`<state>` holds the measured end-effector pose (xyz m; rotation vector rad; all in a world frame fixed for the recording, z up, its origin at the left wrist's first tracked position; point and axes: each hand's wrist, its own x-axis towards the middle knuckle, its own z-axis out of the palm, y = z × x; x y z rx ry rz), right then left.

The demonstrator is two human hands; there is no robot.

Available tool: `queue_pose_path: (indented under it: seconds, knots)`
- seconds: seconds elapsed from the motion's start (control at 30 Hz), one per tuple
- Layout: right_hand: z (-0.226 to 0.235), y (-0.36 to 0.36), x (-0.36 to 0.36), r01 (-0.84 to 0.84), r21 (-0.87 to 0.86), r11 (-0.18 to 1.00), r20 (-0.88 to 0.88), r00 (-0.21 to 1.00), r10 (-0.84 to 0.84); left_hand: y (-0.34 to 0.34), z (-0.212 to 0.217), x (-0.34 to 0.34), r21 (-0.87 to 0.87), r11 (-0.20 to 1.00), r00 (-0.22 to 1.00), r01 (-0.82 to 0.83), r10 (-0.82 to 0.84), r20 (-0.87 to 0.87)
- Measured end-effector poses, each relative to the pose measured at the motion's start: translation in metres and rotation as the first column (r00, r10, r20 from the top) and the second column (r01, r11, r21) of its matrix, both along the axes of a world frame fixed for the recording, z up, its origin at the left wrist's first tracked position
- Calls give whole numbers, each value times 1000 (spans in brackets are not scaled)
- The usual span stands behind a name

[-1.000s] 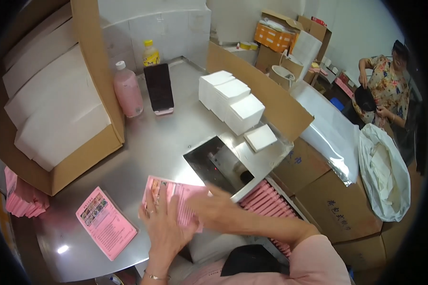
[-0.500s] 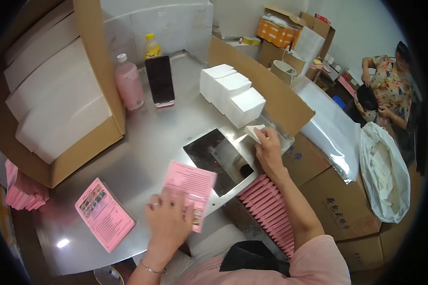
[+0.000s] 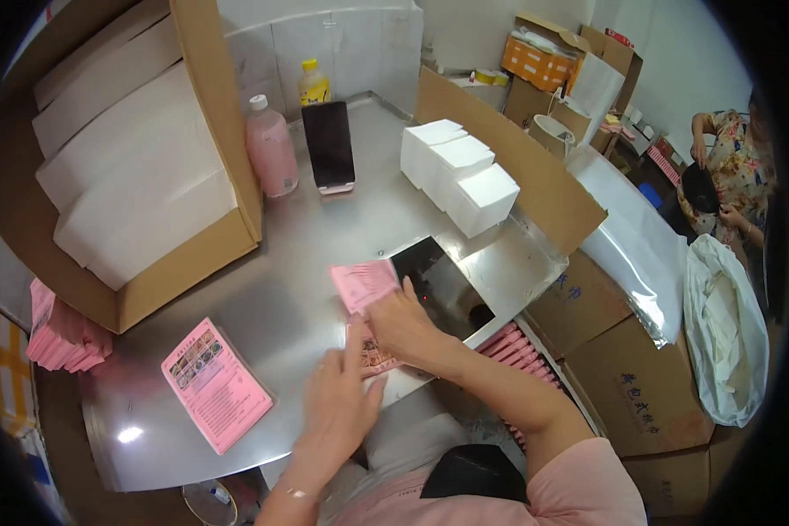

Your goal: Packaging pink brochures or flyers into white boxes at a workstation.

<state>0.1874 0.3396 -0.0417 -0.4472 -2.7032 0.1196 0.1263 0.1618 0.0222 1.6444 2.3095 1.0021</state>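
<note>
R hand [image 3: 405, 323]: shifting from white stacks [image 3: 458, 165] to pink pkt [image 3: 359, 279]; grip not showing.
L hand [image 3: 340, 410]: fingers lying straight, prob. steadying pkt on bench [image 3: 280, 289].

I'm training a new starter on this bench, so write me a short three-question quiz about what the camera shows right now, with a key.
1. True or false: the black phone stands to the right of the pink bottle in the picture.
2. What is inside the large open carton at the left?
a) yellow bottles
b) white stacks
c) black phones
3. Fill in the colour: the left hand and the right hand are both at a printed packet that is mostly ____.

Key: 1 true; 2 b; 3 pink.
</note>
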Motion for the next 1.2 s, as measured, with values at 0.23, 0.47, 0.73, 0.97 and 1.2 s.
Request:
queue_pose_path:
  seconds: [0.23,0.47,0.73,0.97,1.2]
  knots:
    - [29,43,40,296,-226,928,396,898,-190,-38,-9,-16,111,987,991,120,-112,-70]
    - [87,138,59,445,263,856,-594,774,-220,-112,13,-75,283,868,863,-408,468,-191]
    - [55,113,71,487,143,862,-294,852,-433,-129,-16,-105,-160,789,790,-594,534,-302]
    - [74,106,70,498,288,818,-278,861,-426,-93,8,-95,74,900,829,-430,426,-363]
    - [79,111,82,468,104,877,-326,850,-415,-21,-16,-23,62,998,950,-10,29,-310]
